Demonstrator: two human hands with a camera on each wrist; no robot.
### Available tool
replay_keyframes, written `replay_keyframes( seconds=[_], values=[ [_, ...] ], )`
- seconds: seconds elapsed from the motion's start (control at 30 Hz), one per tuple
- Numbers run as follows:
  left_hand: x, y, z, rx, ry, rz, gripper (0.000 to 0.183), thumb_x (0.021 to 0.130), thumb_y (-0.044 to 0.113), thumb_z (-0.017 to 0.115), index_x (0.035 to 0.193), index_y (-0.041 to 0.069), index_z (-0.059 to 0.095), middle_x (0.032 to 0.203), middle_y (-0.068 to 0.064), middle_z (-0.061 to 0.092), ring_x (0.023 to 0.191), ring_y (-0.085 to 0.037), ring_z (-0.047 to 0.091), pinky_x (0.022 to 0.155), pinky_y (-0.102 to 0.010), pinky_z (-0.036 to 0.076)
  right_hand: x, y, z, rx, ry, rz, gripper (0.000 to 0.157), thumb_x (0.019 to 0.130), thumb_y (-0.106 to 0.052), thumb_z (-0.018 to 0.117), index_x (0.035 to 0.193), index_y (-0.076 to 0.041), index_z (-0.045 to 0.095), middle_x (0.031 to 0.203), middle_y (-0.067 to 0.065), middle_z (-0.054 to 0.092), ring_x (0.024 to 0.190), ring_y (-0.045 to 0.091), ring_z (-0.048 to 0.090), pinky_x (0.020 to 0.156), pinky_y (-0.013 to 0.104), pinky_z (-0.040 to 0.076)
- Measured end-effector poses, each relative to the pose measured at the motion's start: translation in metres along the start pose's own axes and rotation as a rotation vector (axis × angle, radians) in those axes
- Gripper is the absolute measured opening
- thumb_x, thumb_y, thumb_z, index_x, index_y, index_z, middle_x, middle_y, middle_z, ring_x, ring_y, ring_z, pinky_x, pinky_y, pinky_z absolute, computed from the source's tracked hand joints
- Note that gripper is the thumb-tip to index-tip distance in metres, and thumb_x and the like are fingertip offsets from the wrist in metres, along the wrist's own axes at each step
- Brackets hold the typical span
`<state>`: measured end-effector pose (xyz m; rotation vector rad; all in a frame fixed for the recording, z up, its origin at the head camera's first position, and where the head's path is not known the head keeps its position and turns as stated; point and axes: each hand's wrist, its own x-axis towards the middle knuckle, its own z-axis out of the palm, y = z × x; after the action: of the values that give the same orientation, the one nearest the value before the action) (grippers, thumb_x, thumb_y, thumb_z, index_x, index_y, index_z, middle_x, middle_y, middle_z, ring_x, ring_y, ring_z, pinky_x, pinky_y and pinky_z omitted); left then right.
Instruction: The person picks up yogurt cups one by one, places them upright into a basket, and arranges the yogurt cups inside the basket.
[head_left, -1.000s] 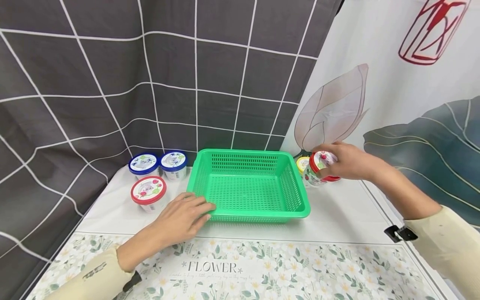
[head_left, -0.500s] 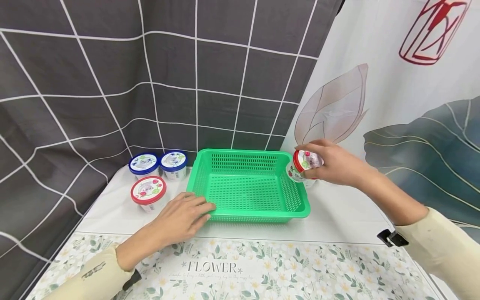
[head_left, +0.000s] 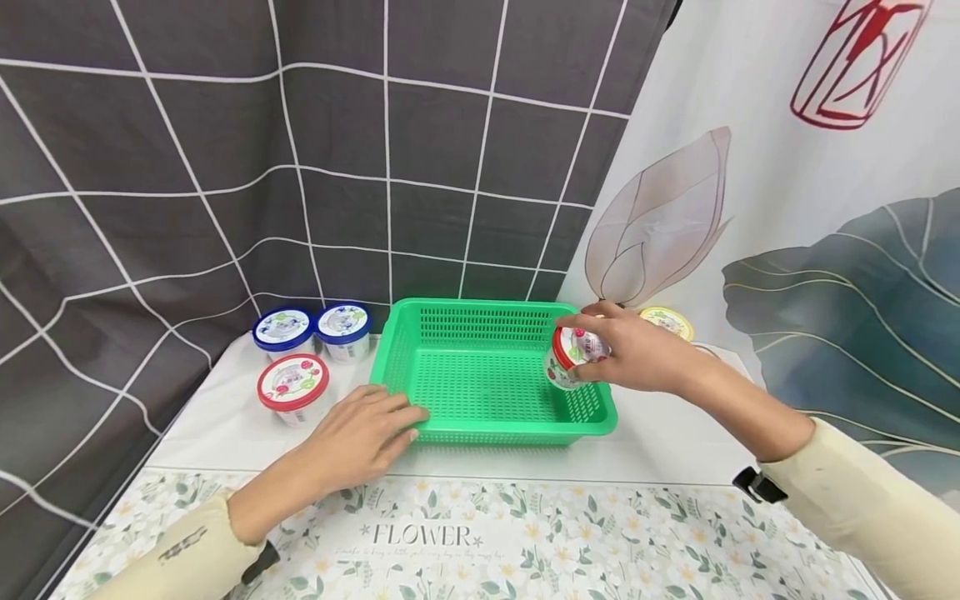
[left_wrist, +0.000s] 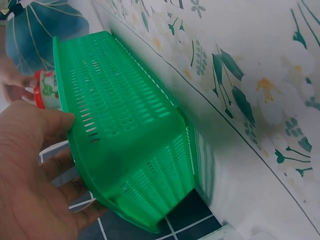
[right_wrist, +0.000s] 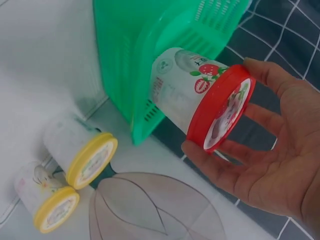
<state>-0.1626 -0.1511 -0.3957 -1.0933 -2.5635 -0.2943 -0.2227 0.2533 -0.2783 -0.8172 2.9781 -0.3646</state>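
My right hand [head_left: 648,350] grips a small white tub with a red lid and strawberry print [head_left: 564,367] by the lid's edge, thumb on one side and fingers on the other. The tub tilts over the right end of a green plastic basket [head_left: 495,427]. In the right wrist view, the red lid [right_wrist: 220,110] faces the palm and the tub's base overlaps the basket wall. My left hand [head_left: 367,433] holds the basket's near left corner; the left wrist view shows the thumb [left_wrist: 60,120] at the rim and the other fingers beyond it.
Left of the basket stand two blue-lidded tubs [head_left: 343,329] and a red-lidded tub [head_left: 294,387]. To the right are yellow-lidded tubs [right_wrist: 80,155], partly hidden by my right hand in the head view. A grey gridded curtain [head_left: 465,150] hangs close behind the basket.
My right hand has carried the red-lidded tub leftward, from beside the basket to over its right end, uncovering a yellow lid behind. My left hand stays at the basket's corner.
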Motion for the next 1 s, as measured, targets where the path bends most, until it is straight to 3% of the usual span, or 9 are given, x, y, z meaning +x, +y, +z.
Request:
replay_keyframes(
  seconds=[0.2,0.4,0.57,0.8,1.0],
  values=[
    [-0.001,-0.001,0.001,-0.006,-0.009,-0.005,0.026,0.105,0.020,0.076,0.130,0.018,0.080,0.114,0.003,0.080,0.110,-0.022,0.078,0.115,-0.059,0.059,0.004,-0.003,0.013,0.007,-0.027,-0.027,0.067,0.094,-0.028,0.084,0.158,-0.022,0.066,0.154,0.023,0.061,0.123,0.036,0.069,0.089,0.042,0.068],
    [-0.002,-0.001,0.001,-0.020,-0.016,-0.007,0.026,0.105,0.019,0.076,0.131,0.018,0.080,0.114,0.003,0.080,0.110,-0.023,0.077,0.115,-0.060,0.059,0.007,-0.006,0.028,-0.019,-0.089,-0.022,0.069,0.096,-0.036,0.083,0.161,-0.025,0.063,0.157,0.021,0.061,0.131,0.042,0.065,0.093,0.048,0.066],
    [-0.002,0.001,0.001,-0.016,-0.011,-0.007,0.026,0.105,0.019,0.076,0.131,0.018,0.080,0.115,0.003,0.080,0.111,-0.023,0.077,0.116,-0.061,0.058,0.008,-0.008,0.039,-0.033,-0.130,-0.026,0.069,0.096,-0.040,0.084,0.160,-0.024,0.064,0.155,0.018,0.062,0.130,0.039,0.065,0.093,0.050,0.065],
    [-0.003,0.001,0.003,-0.030,-0.008,-0.026,0.026,0.106,0.020,0.075,0.131,0.020,0.079,0.119,0.003,0.080,0.115,-0.024,0.075,0.116,-0.059,0.057,0.010,-0.007,0.052,-0.054,-0.138,-0.060,0.065,0.096,-0.039,0.084,0.157,-0.022,0.067,0.153,0.020,0.063,0.122,0.037,0.071,0.093,0.050,0.064],
    [-0.003,-0.001,0.003,-0.033,0.002,-0.029,0.026,0.106,0.020,0.075,0.131,0.021,0.078,0.119,0.003,0.080,0.115,-0.025,0.074,0.117,-0.060,0.056,0.012,-0.007,0.056,-0.085,-0.136,-0.059,0.063,0.095,-0.037,0.084,0.155,-0.024,0.069,0.153,0.018,0.064,0.125,0.039,0.069,0.093,0.050,0.064]
  ],
)
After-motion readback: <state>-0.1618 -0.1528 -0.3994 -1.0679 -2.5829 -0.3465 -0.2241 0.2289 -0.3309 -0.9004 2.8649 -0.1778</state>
